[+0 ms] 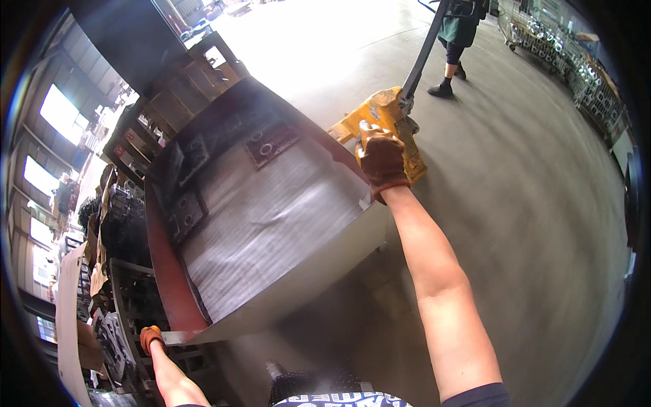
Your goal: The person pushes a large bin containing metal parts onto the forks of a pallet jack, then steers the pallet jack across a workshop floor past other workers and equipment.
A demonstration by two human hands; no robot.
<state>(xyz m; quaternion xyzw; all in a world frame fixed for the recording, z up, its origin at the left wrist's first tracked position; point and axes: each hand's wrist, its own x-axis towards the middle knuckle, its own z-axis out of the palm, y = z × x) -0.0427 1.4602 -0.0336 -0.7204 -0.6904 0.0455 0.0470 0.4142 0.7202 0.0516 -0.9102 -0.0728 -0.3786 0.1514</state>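
Observation:
A wide, shallow metal bin [291, 286] with reddish inner walls and a grey ribbed floor lies tilted in front of me. My left hand [152, 337], in an orange-brown glove, is closed at its near left corner. At the bin's right side, my gloved right hand [381, 159] is closed on the rim, its fingers partly hidden. Several dark square plates with round holes, one being this plate [270, 144], lie along the far and left parts of the bin. Just beyond my right hand stands a yellow pallet jack [380, 108] with a dark handle.
Another person [456, 44] in dark clothing stands by the pallet jack's handle. Wire cages of metal parts [576, 64] line the right side. Dark racks and metal parts [115, 339] crowd the left, close to my left hand. Wooden crates [186, 95] stand behind the bin.

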